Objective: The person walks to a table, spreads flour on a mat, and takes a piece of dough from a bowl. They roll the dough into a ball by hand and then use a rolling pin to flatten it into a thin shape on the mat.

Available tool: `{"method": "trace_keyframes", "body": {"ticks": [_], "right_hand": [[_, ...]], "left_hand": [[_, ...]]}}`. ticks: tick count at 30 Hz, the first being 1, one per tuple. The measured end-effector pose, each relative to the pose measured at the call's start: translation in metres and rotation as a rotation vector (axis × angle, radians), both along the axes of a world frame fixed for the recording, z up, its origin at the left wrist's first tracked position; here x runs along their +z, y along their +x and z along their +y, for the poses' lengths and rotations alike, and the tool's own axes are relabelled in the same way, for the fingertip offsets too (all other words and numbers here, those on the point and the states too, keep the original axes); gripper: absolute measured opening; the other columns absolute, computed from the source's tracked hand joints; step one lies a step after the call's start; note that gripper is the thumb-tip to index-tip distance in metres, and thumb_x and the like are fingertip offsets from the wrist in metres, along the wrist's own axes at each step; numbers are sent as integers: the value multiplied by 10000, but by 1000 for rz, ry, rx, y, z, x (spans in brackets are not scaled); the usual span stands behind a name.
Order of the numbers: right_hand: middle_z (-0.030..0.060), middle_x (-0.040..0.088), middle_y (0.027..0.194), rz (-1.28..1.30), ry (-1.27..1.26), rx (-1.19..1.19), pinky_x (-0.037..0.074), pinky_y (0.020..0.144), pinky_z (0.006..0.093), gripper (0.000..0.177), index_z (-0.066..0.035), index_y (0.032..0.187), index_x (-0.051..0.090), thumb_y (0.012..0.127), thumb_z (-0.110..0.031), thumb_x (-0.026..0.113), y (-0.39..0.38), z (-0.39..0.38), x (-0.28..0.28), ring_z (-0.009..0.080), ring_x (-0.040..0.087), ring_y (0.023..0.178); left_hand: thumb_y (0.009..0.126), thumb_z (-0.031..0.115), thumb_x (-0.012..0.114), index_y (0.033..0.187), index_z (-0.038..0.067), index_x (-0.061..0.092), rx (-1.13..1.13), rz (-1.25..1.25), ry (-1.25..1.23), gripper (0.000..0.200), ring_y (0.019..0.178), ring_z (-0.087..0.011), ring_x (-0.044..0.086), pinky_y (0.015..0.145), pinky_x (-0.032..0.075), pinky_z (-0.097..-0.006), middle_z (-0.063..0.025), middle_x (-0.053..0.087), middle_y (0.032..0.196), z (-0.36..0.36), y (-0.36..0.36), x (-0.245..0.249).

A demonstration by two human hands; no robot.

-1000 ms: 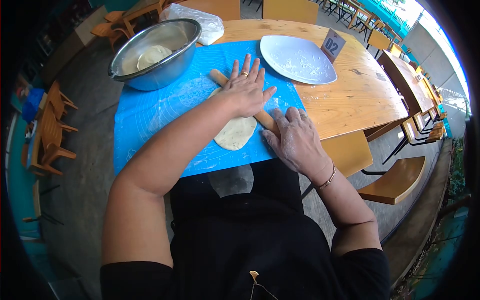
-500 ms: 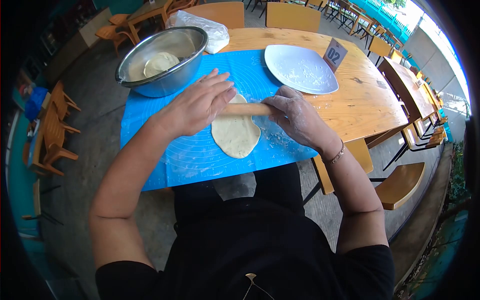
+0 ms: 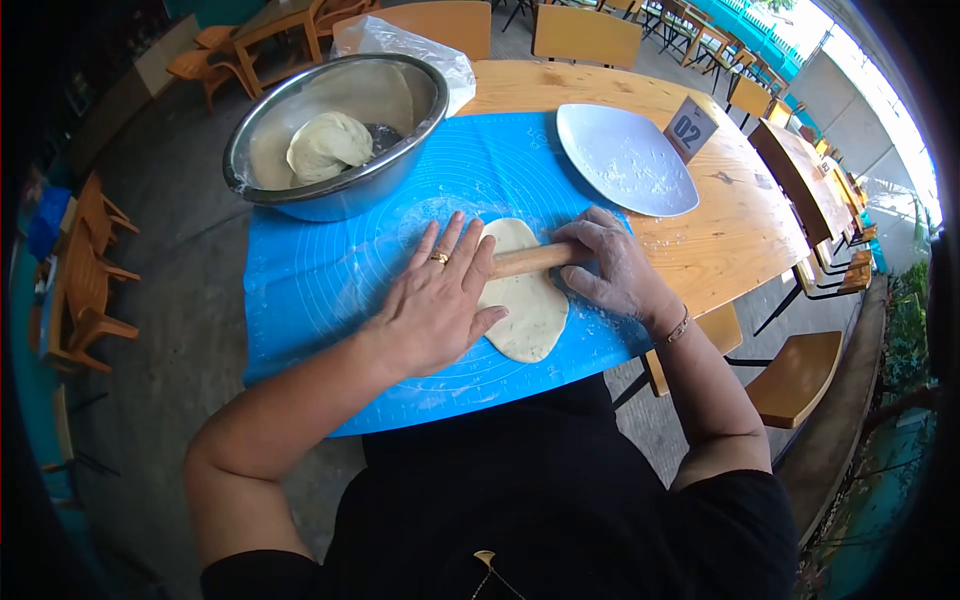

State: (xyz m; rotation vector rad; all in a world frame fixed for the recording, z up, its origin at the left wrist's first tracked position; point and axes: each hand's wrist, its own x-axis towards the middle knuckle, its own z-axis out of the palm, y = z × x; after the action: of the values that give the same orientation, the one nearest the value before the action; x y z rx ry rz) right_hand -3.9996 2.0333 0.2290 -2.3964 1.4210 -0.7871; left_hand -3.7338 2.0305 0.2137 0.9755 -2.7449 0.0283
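A wooden rolling pin [image 3: 533, 260] lies across a flattened, oval piece of dough [image 3: 527, 315] on the blue silicone mat [image 3: 300, 300]. My right hand [image 3: 612, 268], dusted with flour, has its fingers curled round the pin's right end. Over the left end rests my left hand [image 3: 437, 295], palm down with its fingers stretched out and slightly apart; it hides that end of the pin. Dough shows both above and below the pin. In the metal bowl [image 3: 400, 160] at the mat's far left sits a rounded lump of dough [image 3: 328, 147].
A white plate [image 3: 630, 165] with loose flour stands right of the mat on the wooden table [image 3: 520, 80]. Beside it is a number card [image 3: 690, 128] reading 02. Behind the bowl lies a clear plastic bag [image 3: 440, 60]. Chairs surround the table.
My left hand has come down flatter, fingers spread on the pin's left end. The pin has tilted slightly, its right end higher. The whole view has shifted a little, with more of the bowl's inside visible.
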Motion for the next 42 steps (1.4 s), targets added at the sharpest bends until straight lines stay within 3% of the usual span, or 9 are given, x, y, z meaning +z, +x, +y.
{"method": "trace_keyframes", "body": {"ticks": [4,6,13,18,24,26,30,37,42], "right_hand": [[186,549,938,9,-30,-107,428,873,441,320,13,994,614,785,-228,582,11,0,-7,368,527,935],[187,533,916,185,-128,-145,418,853,450,260,-1,971,587,840,-221,545,18,-4,-7,365,517,919],[175,532,938,162,-129,-3,415,846,455,266,-17,1021,583,899,-249,541,11,-2,-2,354,513,932],[137,546,987,248,-414,27,413,861,444,329,-45,1142,594,940,-296,529,17,-17,-14,321,520,947],[153,558,919,235,-402,92,439,776,424,322,-24,1069,621,930,-304,544,23,-53,-13,306,543,870],[161,563,920,287,-371,77,443,777,426,318,-24,1004,644,921,-317,551,28,-65,-12,311,549,883],[176,570,931,303,-378,58,453,787,428,341,-23,970,661,919,-339,544,40,-86,-15,318,553,912],[198,579,973,309,-264,-16,451,885,440,403,-12,996,665,935,-383,520,44,-97,-13,336,552,970],[217,593,1055,268,-160,-14,431,955,455,450,-8,1059,660,969,-407,473,40,-83,-13,372,549,1070]], "left_hand": [[964,397,492,1425,-92,310,-5,38,22,696,1429,-414,216,1178,150,-504,-289,282,1497,3,1,1],[966,396,490,1426,-88,311,5,45,25,691,1427,-414,223,1178,155,-498,-289,288,1494,5,4,0],[980,402,462,1426,-94,304,59,76,73,685,1429,-418,217,1180,162,-477,-292,309,1484,8,6,1],[994,448,410,1407,-130,308,95,80,124,718,1430,-430,203,1179,153,-481,-313,305,1478,7,4,4],[1018,478,323,1392,-160,308,257,72,342,739,1423,-458,192,1181,138,-485,-347,287,1472,-6,0,19],[1032,418,313,1416,-127,302,330,-4,313,666,1443,-410,177,1185,149,-462,-301,286,1494,-11,-1,19],[1025,387,349,1378,-92,394,383,43,171,597,1388,-398,302,1151,224,-466,-272,369,1455,-25,4,8],[1012,347,420,1326,-46,482,362,78,68,506,1273,-391,454,1087,335,-456,-248,497,1352,-29,2,15],[1023,352,401,1361,-39,459,337,92,89,520,1329,-378,408,1115,311,-441,-240,471,1391,-28,7,19]]}}
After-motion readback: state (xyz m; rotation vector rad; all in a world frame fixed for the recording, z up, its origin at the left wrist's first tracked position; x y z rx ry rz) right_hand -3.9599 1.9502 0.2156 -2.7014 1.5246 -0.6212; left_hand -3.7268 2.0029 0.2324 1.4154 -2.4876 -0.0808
